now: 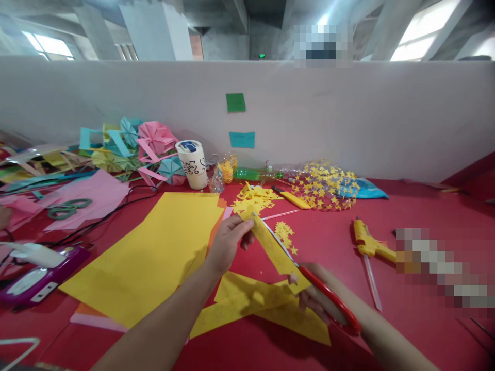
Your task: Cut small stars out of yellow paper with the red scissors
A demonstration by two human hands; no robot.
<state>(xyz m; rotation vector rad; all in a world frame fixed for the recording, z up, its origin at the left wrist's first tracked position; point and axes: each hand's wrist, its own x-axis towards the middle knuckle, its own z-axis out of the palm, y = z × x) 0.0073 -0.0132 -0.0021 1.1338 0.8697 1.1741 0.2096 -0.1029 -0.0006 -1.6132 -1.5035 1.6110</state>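
Note:
My left hand pinches the far end of a yellow paper strip between thumb and fingers. Red-handled scissors are in my right hand, whose fingers are partly hidden by the handle. The blades lie along the strip's right edge, their tip close to my left thumb. Under my hands, more yellow paper strips cross each other on the red table. Just beyond the strip lie small cut yellow stars and a pile of yellow paper scraps.
Large yellow sheets lie to the left, near a purple power strip with cords and green-handled scissors. A paper cup, a yellow utility knife and star-covered plastic stand or lie behind. On the right is a yellow glue gun.

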